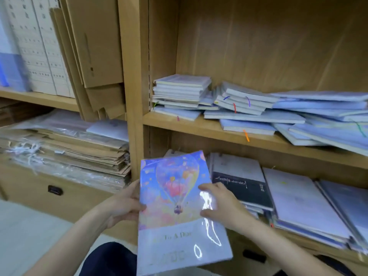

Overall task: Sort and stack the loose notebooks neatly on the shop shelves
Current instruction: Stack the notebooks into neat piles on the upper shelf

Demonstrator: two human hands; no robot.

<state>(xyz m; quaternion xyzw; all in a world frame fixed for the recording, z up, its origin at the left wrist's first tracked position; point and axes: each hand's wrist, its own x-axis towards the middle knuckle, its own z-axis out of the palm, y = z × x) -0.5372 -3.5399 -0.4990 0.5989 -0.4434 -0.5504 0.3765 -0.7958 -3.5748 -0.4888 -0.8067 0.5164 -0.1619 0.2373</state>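
Note:
A shrink-wrapped notebook [175,212] with a hot-air balloon on its cover is held flat in front of the lower shelf. My left hand [124,204] grips its left edge, thumb on the cover. My right hand [221,204] holds the right edge, with thumb and fingers curled over the cover. Behind it, a dark-covered notebook [245,188] lies on top of a pile on the lower shelf [310,243]. Pale notebooks lie in loose, slanting heaps [249,104] on the middle shelf [199,126], with a neater stack [181,88] at its left end.
A wooden upright [133,96] divides the shelving. The left bay holds flat cardboard sheets [93,46], white boxes [39,46] and bagged paper bundles [65,148]. More large notebooks [302,206] fill the lower right shelf. Below left is a drawer front with a dark handle [55,190].

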